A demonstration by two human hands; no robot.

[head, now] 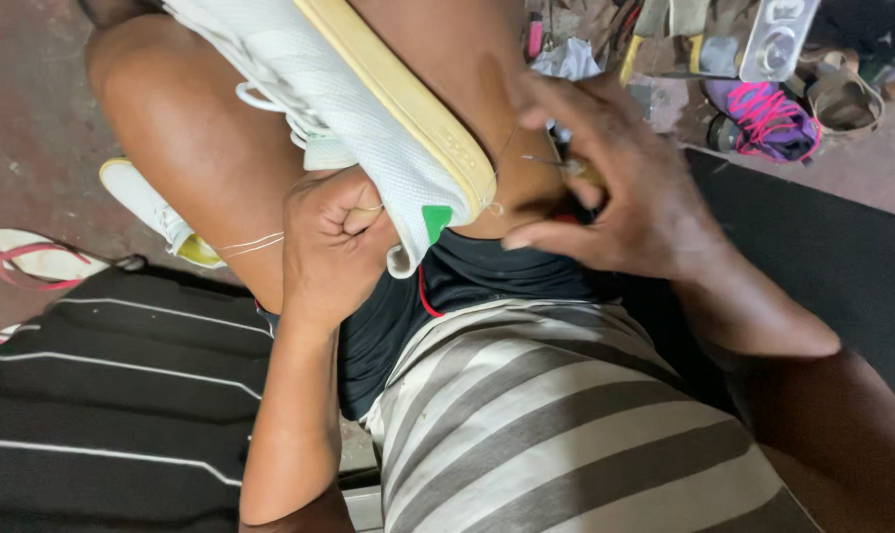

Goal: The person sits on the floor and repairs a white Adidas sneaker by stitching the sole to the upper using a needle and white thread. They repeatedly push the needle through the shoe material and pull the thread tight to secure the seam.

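Clear plastic blister package (778,38), rectangular, top right among floor clutter.

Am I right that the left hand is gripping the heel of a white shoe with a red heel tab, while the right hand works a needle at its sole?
Not quite: the head view shows the heel tab is green, not red. The rest stands: the left hand grips the heel of the white shoe, and the right hand works a needle at its sole.

Sneaker (369,109) — white knit, matt.
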